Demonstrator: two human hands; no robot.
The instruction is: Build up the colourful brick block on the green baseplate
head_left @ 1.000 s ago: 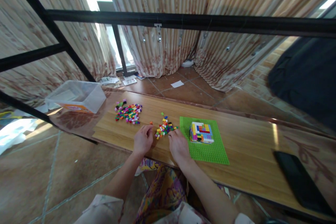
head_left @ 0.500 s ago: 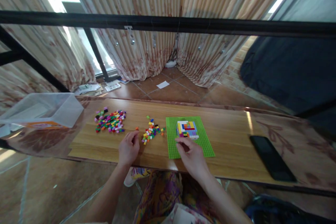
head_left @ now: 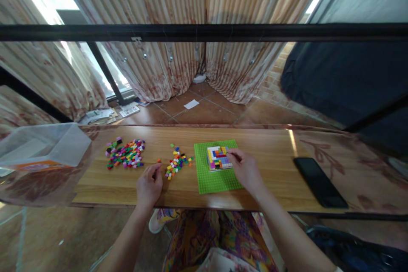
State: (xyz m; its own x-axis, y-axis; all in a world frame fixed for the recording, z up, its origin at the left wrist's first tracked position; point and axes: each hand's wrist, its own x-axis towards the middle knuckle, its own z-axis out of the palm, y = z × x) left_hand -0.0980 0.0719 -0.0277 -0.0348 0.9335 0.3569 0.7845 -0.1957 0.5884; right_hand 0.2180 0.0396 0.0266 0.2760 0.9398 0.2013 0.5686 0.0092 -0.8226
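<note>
On a green baseplate (head_left: 212,182) stands a low block of many-coloured building bricks (head_left: 218,158). The fingertips of my right hand (head_left: 247,170) are pinched together at the block's right edge; whatever they hold is too small to make out. My left hand (head_left: 149,186) rests at the board's near side with its fingers curled and thumb against the forefinger, and I cannot see what is inside. Just right of it lies a small pile of loose bricks (head_left: 177,163). One orange brick (head_left: 159,160) sits alone close to the left fingertips.
A larger heap of loose bricks (head_left: 127,153) lies on the wooden board (head_left: 267,144) at the left. Beyond it stands a clear plastic bin (head_left: 47,144). A black phone (head_left: 319,182) lies at the right. A dark metal bar (head_left: 204,32) crosses behind the board.
My right hand has moved from the block's near left corner to its right edge, still pinched. My left hand has barely moved. The whole view has shifted slightly.
</note>
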